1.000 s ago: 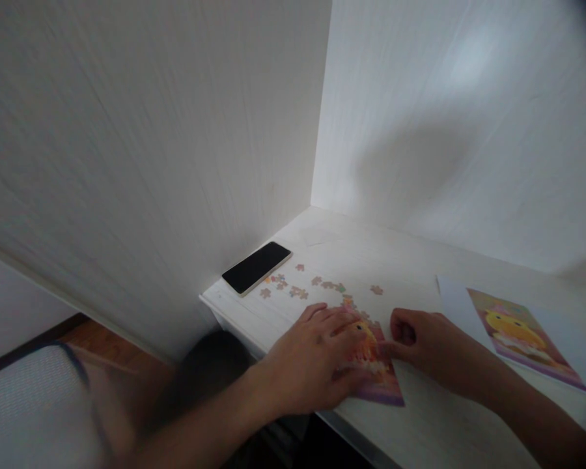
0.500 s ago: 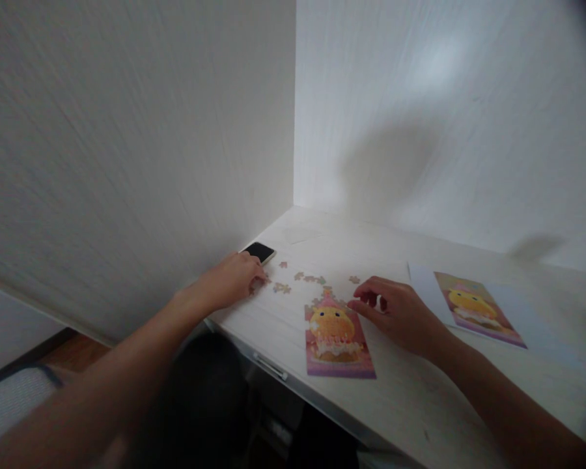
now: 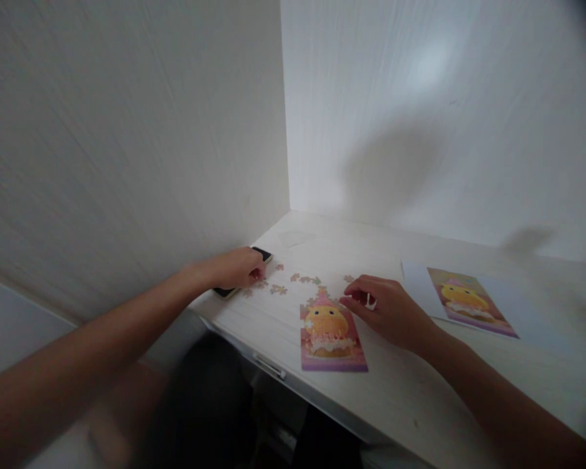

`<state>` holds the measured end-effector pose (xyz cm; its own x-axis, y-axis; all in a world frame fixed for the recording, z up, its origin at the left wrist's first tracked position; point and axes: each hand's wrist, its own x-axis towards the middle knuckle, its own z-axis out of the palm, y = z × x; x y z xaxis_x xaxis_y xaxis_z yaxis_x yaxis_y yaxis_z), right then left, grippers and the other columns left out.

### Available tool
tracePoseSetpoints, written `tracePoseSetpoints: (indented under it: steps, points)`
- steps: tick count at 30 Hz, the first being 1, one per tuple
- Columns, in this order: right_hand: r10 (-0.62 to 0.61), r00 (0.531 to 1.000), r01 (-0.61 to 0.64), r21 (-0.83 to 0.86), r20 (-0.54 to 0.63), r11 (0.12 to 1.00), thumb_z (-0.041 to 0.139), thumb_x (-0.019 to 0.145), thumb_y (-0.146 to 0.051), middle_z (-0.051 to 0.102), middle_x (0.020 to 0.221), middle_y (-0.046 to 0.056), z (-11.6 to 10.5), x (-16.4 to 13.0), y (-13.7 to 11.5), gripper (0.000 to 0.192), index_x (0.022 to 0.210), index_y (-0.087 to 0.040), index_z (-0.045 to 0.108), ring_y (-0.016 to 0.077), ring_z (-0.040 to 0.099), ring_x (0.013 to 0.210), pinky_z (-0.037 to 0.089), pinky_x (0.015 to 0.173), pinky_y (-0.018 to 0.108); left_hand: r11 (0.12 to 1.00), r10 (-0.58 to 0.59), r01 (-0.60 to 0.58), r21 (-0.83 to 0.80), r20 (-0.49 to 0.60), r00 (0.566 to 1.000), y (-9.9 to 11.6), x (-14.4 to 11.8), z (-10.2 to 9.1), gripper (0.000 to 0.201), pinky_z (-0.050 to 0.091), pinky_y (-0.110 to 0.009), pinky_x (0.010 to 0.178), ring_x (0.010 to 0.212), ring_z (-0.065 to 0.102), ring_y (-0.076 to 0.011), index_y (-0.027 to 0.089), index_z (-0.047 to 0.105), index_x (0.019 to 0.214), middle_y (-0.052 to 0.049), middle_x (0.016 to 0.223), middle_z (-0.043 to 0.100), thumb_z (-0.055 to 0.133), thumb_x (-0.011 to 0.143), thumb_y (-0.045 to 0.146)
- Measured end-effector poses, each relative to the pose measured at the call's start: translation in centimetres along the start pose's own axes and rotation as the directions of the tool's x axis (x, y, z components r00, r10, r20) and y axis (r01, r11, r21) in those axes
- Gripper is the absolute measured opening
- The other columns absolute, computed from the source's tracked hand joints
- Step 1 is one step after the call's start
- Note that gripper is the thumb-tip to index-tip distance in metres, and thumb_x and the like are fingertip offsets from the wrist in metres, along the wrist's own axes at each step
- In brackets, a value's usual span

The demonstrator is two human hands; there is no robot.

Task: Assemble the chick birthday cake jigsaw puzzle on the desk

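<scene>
A partly assembled jigsaw puzzle (image 3: 329, 355) lies near the desk's front edge; it pictures a yellow character in a pink hat behind a cake. My right hand (image 3: 383, 309) rests at its upper right side, fingers curved, thumb and forefinger slightly apart with nothing visible between them. My left hand (image 3: 244, 267) is closed, fingertips bent down beside loose puzzle pieces (image 3: 278, 289) and over a phone (image 3: 224, 293). Whatever its fingertips hold is hidden. More loose pieces (image 3: 303, 279) lie above the puzzle, and a single piece (image 3: 348, 278) sits beyond my right fingertips.
A picture card (image 3: 469, 303) with the same design lies on white paper (image 3: 420, 290) at the right. A thin clear sheet (image 3: 295, 238) lies near the back corner. White panels (image 3: 420, 130) enclose the desk at the left and back. A handle (image 3: 269, 366) is on the front edge.
My left hand has lifted slightly back from the loose pieces, uncovering some of them and the phone's near end. My right hand stays at the puzzle's edge. The view has shifted slightly.
</scene>
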<state>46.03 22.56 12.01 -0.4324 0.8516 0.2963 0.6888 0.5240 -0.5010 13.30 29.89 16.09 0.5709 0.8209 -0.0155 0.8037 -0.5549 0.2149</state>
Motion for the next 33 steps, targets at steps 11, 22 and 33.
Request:
tracePoseSetpoints:
  steps: [11, 22, 33]
  points:
    - [-0.188, 0.967, 0.194, -0.017, 0.174, 0.981, 0.074, 0.074, -0.037, 0.063, 0.120, 0.008, 0.6, -0.8, -0.8, 0.040, 0.111, -0.024, 0.070, 0.0244, 0.056, 0.110, 0.038, 0.102, 0.042, 0.773, -0.078, 0.026, -0.633, -0.054, 0.995, 10.0, -3.8, 5.8, 0.022, 0.038, -0.024, 0.060, 0.066, 0.048, -0.0123, 0.017, 0.063, 0.085, -0.001, 0.074, 0.059, 0.055, 0.089, 0.036]
    - [-0.156, 0.963, 0.169, -0.043, 0.218, 0.985, 0.071, 0.077, -0.046, 0.062, 0.121, 0.008, 0.7, -0.9, -0.9, 0.038, 0.109, -0.026, 0.072, 0.0256, 0.054, 0.111, 0.036, 0.101, 0.045, 0.832, -0.165, 0.101, -0.545, -0.068, 0.984, 10.7, -3.2, 7.4, 0.019, 0.034, -0.023, 0.055, 0.061, 0.048, -0.0116, 0.017, 0.065, 0.085, 0.001, 0.069, 0.059, 0.054, 0.088, 0.033]
    - [-0.181, 0.966, 0.193, -0.049, 0.187, 0.980, 0.071, 0.077, -0.047, 0.063, 0.117, 0.007, 1.1, -1.1, -0.6, 0.035, 0.106, -0.027, 0.073, 0.0249, 0.055, 0.107, 0.038, 0.099, 0.044, 0.988, 0.080, -0.109, -0.109, -0.243, 0.967, 10.6, -4.3, 8.1, 0.021, 0.041, -0.029, 0.070, 0.079, 0.054, -0.0170, 0.019, 0.068, 0.087, -0.005, 0.086, 0.059, 0.051, 0.093, 0.028]
